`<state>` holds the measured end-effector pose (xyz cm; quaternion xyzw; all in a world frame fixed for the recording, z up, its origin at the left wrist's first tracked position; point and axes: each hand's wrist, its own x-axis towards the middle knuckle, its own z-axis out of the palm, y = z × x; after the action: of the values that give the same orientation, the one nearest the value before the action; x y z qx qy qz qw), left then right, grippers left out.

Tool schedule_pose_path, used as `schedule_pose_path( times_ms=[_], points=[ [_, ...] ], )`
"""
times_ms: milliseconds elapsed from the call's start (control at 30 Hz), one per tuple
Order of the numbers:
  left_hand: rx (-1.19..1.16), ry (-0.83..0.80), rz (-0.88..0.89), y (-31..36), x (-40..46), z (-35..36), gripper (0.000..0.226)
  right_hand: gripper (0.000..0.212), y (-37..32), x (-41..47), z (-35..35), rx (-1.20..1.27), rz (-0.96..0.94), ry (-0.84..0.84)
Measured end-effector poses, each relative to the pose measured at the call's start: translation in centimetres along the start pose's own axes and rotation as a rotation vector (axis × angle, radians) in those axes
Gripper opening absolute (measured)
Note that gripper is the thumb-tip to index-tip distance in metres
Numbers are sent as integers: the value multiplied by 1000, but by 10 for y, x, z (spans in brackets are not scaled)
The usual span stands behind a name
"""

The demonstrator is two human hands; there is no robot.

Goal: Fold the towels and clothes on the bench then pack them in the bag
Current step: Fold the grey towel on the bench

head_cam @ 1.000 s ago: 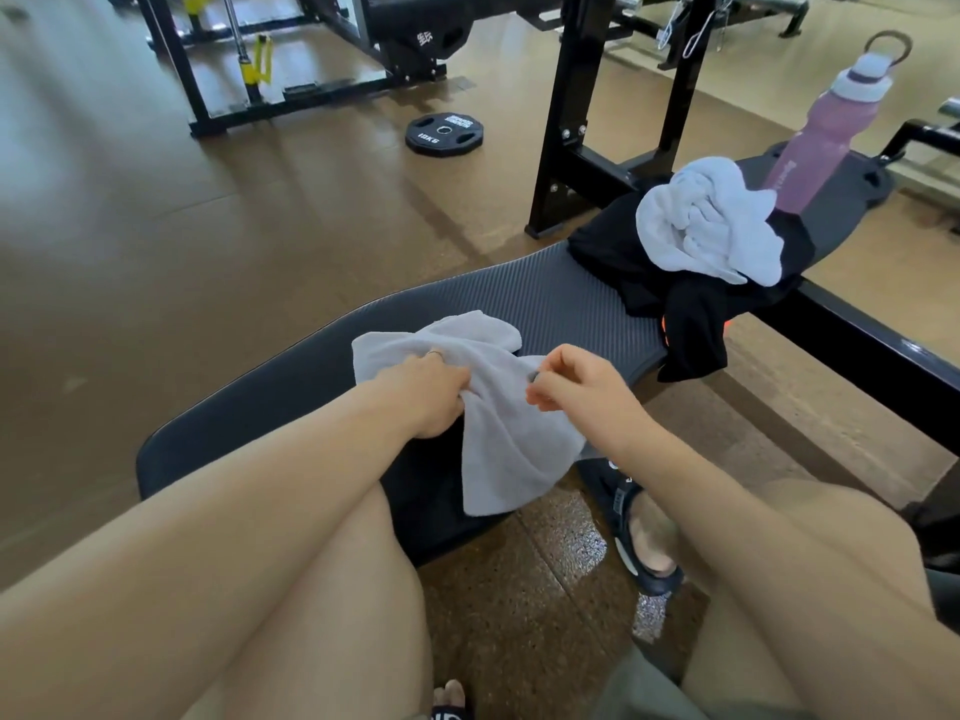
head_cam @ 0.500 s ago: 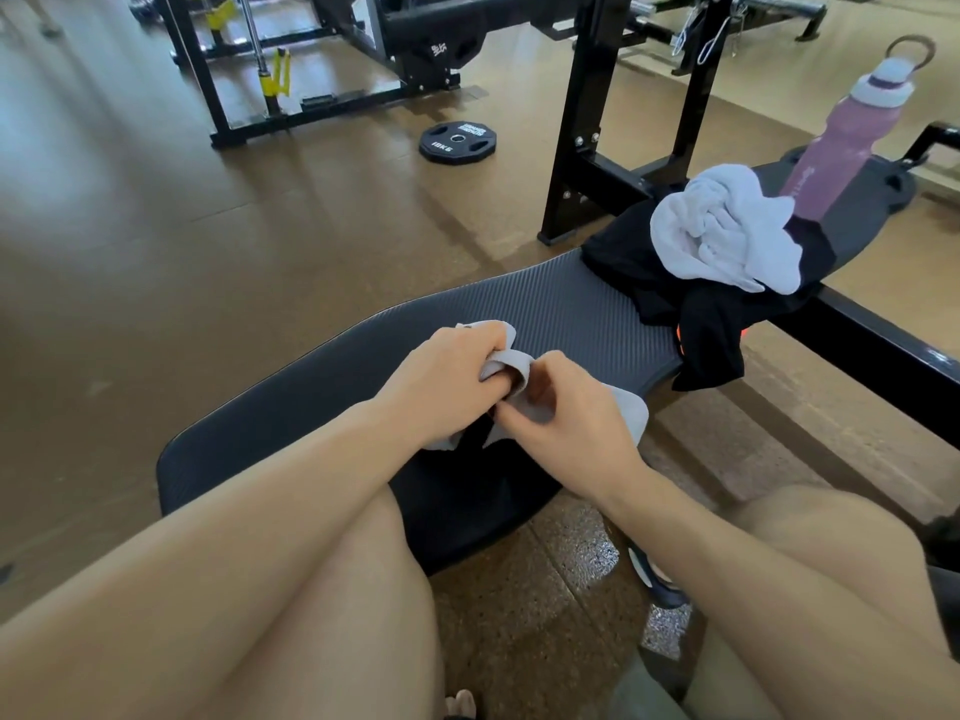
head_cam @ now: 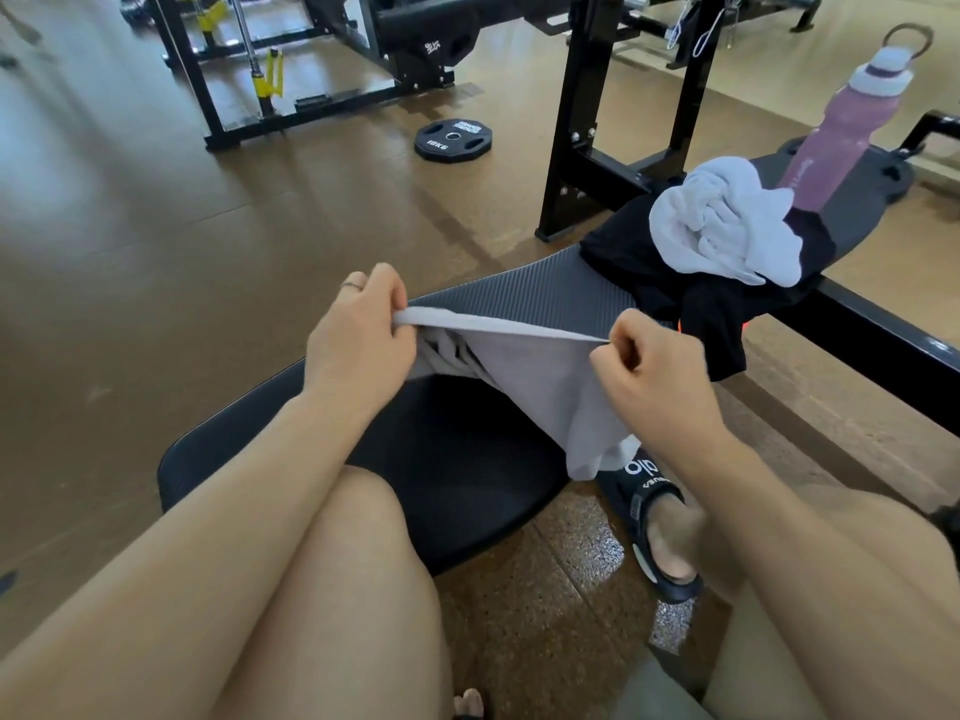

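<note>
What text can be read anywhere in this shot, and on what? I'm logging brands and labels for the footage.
"10KG": on the black weight plate lying on the floor; its other white lettering is too small to read.
"alo": on the strap of the black slide sandal; the smaller word below it is blurred.
White logo on the black rack bar: unreadable.
Faint print on the pink water bottle: unreadable.

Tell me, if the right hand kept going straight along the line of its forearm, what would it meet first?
Probably the black clothes heaped on the bench, with the white towel on top. The right hand, pinching the grey towel, points up the bench toward that pile. Depth is hard to judge.
</note>
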<state>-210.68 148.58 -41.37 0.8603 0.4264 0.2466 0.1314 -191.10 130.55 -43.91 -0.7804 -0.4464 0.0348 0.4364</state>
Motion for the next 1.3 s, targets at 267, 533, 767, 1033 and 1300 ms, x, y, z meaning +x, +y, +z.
schedule_pose_path(
  times_ms=[267,533,767,1033,1300],
  points=[
    [-192,81,-24,28,-5,1,2,31,0,-36,23,-87,31,-838],
    [-285,-127,215,52,-22,4,14,26,-33,-31,34,294,-62,-231],
    [-377,-227,215,55,-23,12,19,17,-37,-29,42,432,57,-233],
    [-112,-309,369,40,-19,7,23,10,-32,-16,20,537,164,-43],
    [4,-220,641,60,-25,17,11,24,-26,-16,18,341,100,-148]
  ],
)
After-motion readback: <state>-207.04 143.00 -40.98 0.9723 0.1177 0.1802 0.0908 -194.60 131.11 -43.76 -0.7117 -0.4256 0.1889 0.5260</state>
